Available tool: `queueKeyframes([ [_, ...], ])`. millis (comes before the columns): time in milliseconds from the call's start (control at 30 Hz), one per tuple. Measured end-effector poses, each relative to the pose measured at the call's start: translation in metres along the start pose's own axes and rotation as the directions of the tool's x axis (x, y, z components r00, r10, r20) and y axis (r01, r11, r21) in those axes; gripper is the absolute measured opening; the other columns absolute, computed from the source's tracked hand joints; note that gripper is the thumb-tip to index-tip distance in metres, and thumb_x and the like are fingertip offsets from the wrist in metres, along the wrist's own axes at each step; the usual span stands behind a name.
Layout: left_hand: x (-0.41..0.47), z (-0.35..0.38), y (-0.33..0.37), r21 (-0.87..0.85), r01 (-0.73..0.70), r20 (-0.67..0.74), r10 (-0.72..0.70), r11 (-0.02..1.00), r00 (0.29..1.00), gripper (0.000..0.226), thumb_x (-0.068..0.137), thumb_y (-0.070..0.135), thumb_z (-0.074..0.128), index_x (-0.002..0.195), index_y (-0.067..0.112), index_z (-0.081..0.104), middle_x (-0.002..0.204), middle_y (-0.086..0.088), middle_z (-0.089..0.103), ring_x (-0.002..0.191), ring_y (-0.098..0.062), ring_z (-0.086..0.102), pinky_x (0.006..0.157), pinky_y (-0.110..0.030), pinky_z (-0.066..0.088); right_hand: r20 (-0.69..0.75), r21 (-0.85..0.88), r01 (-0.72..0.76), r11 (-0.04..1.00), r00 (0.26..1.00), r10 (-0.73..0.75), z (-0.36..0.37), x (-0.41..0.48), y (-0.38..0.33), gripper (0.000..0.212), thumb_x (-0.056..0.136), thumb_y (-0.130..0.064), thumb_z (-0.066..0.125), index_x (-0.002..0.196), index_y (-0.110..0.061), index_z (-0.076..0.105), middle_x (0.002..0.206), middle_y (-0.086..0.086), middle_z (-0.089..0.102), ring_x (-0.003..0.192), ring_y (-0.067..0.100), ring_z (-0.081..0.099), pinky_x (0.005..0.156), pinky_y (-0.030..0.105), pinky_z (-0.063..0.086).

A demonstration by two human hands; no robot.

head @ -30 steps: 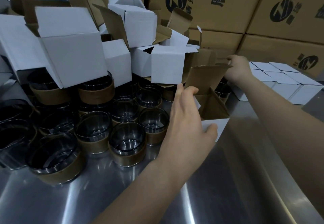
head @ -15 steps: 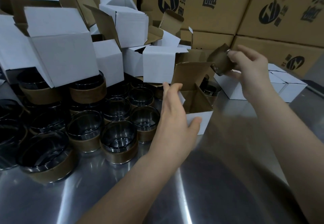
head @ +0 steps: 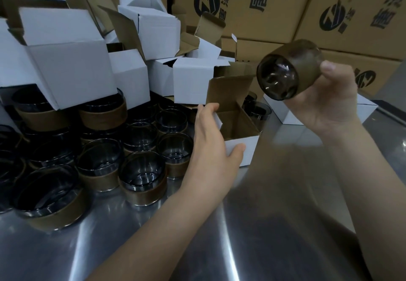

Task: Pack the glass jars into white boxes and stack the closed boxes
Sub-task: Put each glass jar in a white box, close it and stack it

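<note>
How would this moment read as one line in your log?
left hand: holds open white box | right hand: grips glass jar, raised, tilted | jar not yet boxed

This is a packing station in a warehouse or small factory. A bare, shiny stainless-steel tabletop carries many identical round smoked-glass jars with brown paper bands, stood close together and partly stacked. Behind them lies a loose heap of small white cardboard boxes with open, brown-lined flaps. Along the back, large brown corrugated shipping cartons, printed with a black round logo and Chinese characters, stand stacked like a wall. A few closed white boxes sit together at the right.
</note>
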State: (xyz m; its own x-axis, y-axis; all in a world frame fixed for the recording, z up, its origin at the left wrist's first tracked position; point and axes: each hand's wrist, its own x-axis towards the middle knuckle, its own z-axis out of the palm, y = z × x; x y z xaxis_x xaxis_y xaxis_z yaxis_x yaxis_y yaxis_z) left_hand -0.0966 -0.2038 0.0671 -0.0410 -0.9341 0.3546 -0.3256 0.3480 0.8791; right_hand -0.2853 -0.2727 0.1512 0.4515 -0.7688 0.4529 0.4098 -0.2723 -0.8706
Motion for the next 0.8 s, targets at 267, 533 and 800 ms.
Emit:
queueKeyframes([
  [267,0.000,0.003,-0.004,0.043,-0.024,0.002,0.024,0.999,1.000,0.076,0.088,0.016,0.068,0.142,0.033,0.017,0.154,0.010,0.017,0.136,0.003,0.018,0.098,0.001,0.015,0.037,-0.080,-0.071,0.994,0.997,0.074,0.006,-0.003,0.002,0.072,0.067,-0.047,0.078,0.128,-0.017,0.056,0.107,-0.001,0.065,0.096,0.017,0.065,0.075,0.031,0.056],
  [533,0.000,0.003,-0.004,0.064,-0.053,-0.002,0.054,0.997,0.999,0.075,0.086,0.018,0.070,0.140,0.031,0.021,0.147,0.010,0.021,0.134,-0.003,0.024,0.104,-0.014,0.022,0.161,-0.152,-0.202,0.968,0.961,0.226,0.021,-0.006,0.004,0.048,0.088,-0.019,0.025,0.121,-0.022,0.061,0.116,0.018,0.055,0.090,0.033,0.064,0.049,0.039,0.054],
  [800,-0.001,0.003,-0.002,0.075,-0.053,0.001,0.053,0.996,0.999,0.076,0.086,0.019,0.070,0.142,0.032,0.019,0.150,0.007,0.019,0.135,-0.008,0.024,0.108,-0.021,0.022,0.029,-0.402,-0.058,0.914,0.997,0.075,0.036,-0.005,0.014,0.024,0.098,-0.042,0.044,0.112,-0.035,0.063,0.113,0.008,0.059,0.090,0.026,0.063,0.053,0.034,0.053],
])
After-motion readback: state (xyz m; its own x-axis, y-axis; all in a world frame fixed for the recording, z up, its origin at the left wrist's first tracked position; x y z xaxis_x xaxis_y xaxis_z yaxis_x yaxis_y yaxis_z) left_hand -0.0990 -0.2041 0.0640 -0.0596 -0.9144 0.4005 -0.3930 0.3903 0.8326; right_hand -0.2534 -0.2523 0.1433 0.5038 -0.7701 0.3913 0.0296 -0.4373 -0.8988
